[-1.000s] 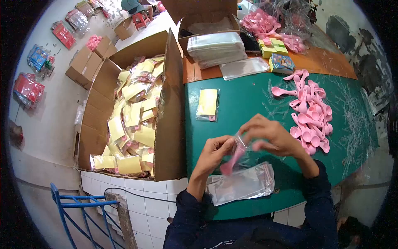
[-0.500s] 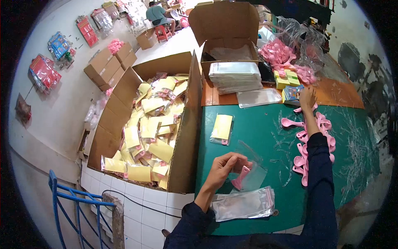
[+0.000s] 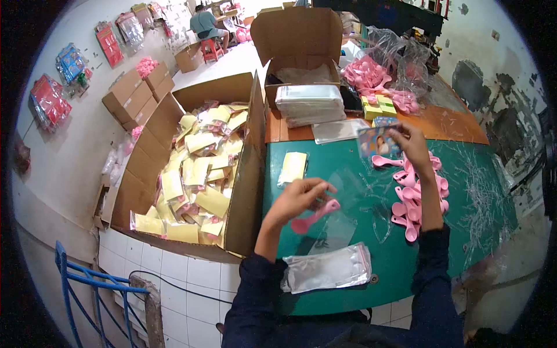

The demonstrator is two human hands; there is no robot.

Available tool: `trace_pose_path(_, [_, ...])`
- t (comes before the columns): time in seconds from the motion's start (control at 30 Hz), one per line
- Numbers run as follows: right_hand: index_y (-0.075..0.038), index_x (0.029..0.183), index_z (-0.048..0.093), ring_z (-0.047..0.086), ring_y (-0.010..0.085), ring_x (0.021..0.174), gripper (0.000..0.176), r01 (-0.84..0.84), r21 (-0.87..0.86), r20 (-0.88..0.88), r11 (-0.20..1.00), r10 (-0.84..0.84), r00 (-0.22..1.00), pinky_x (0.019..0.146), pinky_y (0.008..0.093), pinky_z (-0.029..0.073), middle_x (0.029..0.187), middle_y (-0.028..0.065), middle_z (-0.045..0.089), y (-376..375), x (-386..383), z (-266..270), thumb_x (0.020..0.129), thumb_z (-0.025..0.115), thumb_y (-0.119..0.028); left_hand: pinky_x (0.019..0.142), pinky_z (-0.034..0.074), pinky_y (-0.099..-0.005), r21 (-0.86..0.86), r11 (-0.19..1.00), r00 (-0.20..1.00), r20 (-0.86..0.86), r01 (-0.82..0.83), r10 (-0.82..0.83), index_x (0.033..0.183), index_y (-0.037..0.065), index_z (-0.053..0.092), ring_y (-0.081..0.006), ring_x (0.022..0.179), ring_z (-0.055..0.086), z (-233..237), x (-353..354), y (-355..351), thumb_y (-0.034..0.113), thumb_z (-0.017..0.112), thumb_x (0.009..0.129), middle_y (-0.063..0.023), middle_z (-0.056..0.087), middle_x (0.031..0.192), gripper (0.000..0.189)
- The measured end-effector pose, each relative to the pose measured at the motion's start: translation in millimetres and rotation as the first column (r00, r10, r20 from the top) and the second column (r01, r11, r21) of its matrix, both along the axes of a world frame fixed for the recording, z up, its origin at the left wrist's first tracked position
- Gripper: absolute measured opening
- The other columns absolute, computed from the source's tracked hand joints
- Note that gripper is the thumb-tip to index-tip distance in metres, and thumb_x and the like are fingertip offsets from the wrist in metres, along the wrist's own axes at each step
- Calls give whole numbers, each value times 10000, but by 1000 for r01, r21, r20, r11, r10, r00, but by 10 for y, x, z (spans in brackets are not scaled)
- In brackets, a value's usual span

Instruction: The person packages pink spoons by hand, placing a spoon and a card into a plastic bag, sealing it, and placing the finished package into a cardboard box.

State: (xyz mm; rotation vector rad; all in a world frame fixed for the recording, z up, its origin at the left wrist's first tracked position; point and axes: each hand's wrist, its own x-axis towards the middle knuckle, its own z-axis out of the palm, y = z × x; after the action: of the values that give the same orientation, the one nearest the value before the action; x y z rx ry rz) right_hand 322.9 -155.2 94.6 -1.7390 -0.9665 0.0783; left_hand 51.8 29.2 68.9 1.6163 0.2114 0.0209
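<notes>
My left hand [image 3: 299, 200] is closed, fingers pinched, over the green table [image 3: 348, 168]. A pink spoon [image 3: 316, 217] hangs at its fingertips, bowl toward the lower left, with a clear plastic bag [image 3: 337, 229] beside and below it. My right hand [image 3: 413, 148] grips a colourful printed card [image 3: 377, 142] by its right side, raised over the table. Under my right forearm lies a heap of pink spoons [image 3: 409, 203]. Close to my left wrist is a stack of clear bags [image 3: 328, 268]. A packed bag with a yellow card [image 3: 293, 167] lies beyond my left hand.
A large carton [image 3: 246, 191] of packed yellow-card bags stands left of the table. At the back are stacked clear sleeves [image 3: 310, 104], an open box [image 3: 299, 35], yellow card packs [image 3: 378, 107] and more pink spoons [image 3: 366, 75]. Plastic scraps [image 3: 478, 191] litter the right side. A person [image 3: 204, 26] sits far off.
My right hand has come back from the card stack toward me, now with a printed card in it. My left hand has risen slightly with the spoon, which is turned more sideways. The view has shifted.
</notes>
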Motion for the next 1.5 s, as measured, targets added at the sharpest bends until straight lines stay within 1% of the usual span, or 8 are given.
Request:
trace_pose_path(0.13, [-4,931,565,581,90,611,158,-120,-12,-200,993,115,973,402,213,431,776,43,614,-111,-1022,330,832,609,-119,612,495,-222,-70,997,1000,5,-20,21,1015,21,617,-102,738,615,80,67,78,249,462,942,-73,646,849,285])
trace_pose_path(0.23, [-18,926,562,581,91,606,136,-136,-159,-94,978,122,988,404,218,430,771,56,613,-104,-1157,354,832,606,-105,607,492,-215,-61,998,999,29,-17,19,1012,11,614,-99,732,617,38,80,73,247,468,940,-64,647,832,287])
trace_pose_path(0.57, [12,842,554,580,120,653,151,-244,-175,102,954,264,959,547,260,490,745,75,587,41,-1203,229,786,648,-93,578,449,-214,35,996,996,6,88,-88,991,-15,611,-61,663,542,41,63,87,237,517,919,-25,628,837,279])
trace_pose_path(0.77, [10,799,514,530,120,656,259,-438,-291,-113,850,424,898,598,276,475,695,76,528,172,-1235,69,757,695,-171,569,432,-225,153,976,977,118,157,-176,1081,12,594,-47,671,514,-44,168,1,213,521,915,-9,620,795,271])
trace_pose_path(0.93, [-33,972,619,575,129,668,323,-450,-317,153,835,513,845,595,293,452,789,95,634,190,-1120,-149,721,704,-218,552,452,-236,187,979,992,80,77,-93,1200,15,506,-66,678,557,-69,192,-76,215,536,906,-59,636,806,357])
trace_pose_path(1.07, [0,906,645,558,95,598,234,-578,-251,-354,776,483,801,559,253,439,710,49,641,144,-1000,-127,708,684,-119,590,497,-245,262,952,987,-71,160,-147,1231,27,473,-100,727,600,-139,191,-20,225,593,873,-90,640,830,427])
trace_pose_path(1.33, [-28,664,543,455,39,602,269,-326,-107,-506,939,231,831,529,213,355,636,-26,527,60,-959,-65,691,747,-202,586,509,-236,-74,995,996,56,66,-62,1197,55,480,-98,739,597,-146,49,196,198,669,816,-69,640,825,449])
trace_pose_path(1.5, [-39,674,564,452,42,612,200,-419,-188,-414,889,315,854,533,206,337,633,-32,518,102,-934,-23,696,721,-161,632,509,-248,-104,992,995,69,74,-67,1261,75,411,-137,782,610,-89,72,149,178,666,816,-99,641,909,524])
